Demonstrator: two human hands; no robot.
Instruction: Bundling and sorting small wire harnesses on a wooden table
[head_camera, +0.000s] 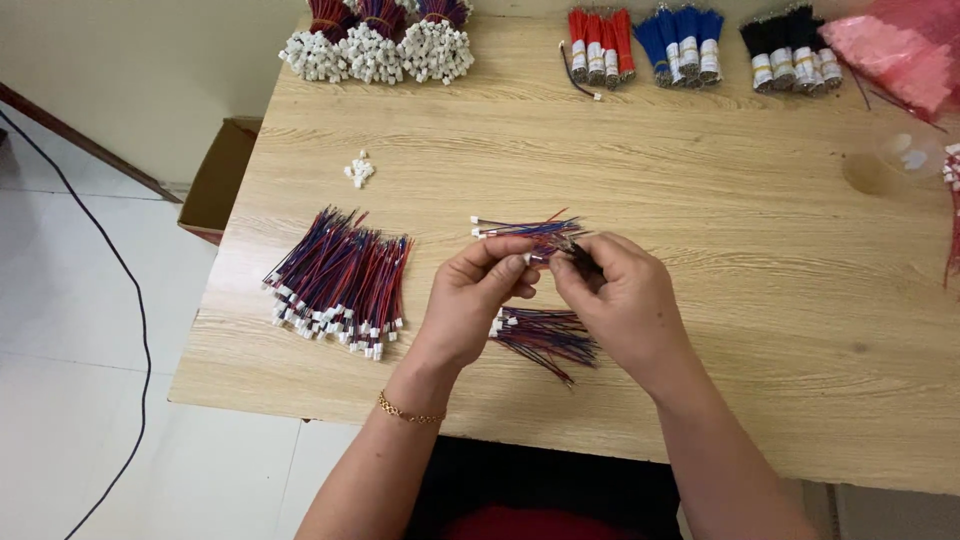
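Observation:
My left hand (480, 295) and my right hand (620, 295) meet over the middle of the wooden table (700, 200). Between their fingertips they pinch a thin red, blue and black wire lead with a small white plug (548, 256). Just beyond the fingers lie a few finished leads (520, 229) with white plugs pointing left. Under my hands sits a small bundle of the same wires (545, 335). A large fanned pile of leads with white plugs (340, 280) lies left of my left hand.
Along the far edge stand bundles with white connectors (375, 45), red wire bundles (600, 45), blue bundles (685, 42) and black bundles (790, 50). A pink bag (890, 50) is far right. Loose white plugs (359, 170) lie mid-left. A cardboard box (220, 175) sits on the floor.

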